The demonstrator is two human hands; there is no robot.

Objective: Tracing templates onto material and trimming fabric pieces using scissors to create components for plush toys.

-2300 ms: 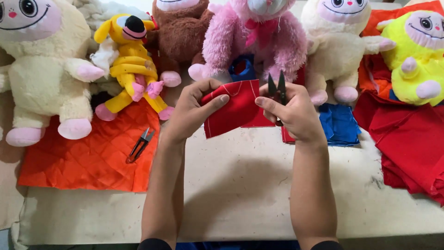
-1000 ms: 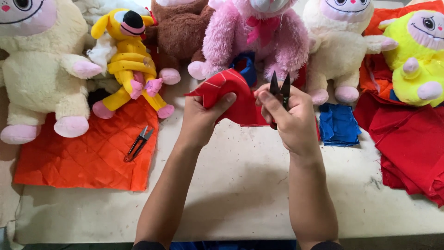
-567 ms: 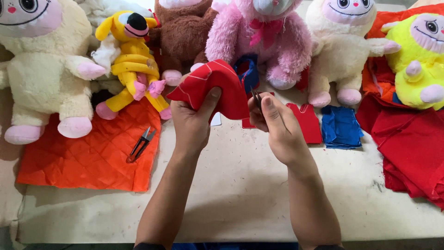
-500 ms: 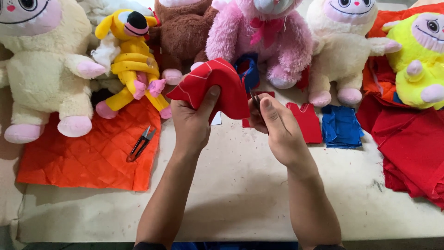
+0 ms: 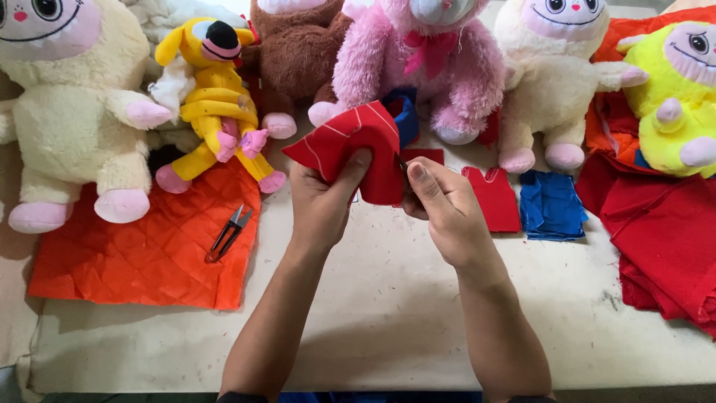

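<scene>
Head view: behind the grip sit 6 plush toys, the fuzzy pink plush toy [image 5: 425, 67] nearest. Left of it lies the quilted orange fabric sheet [image 5: 149, 254] bearing small thread snips [image 5: 227, 235]. Left hand [image 5: 324, 201] pinches the small red stitched cloth garment [image 5: 358, 149], raised off the table; right hand [image 5: 444, 209] closes at its edge. Trimming looks underway, unfinished.
</scene>
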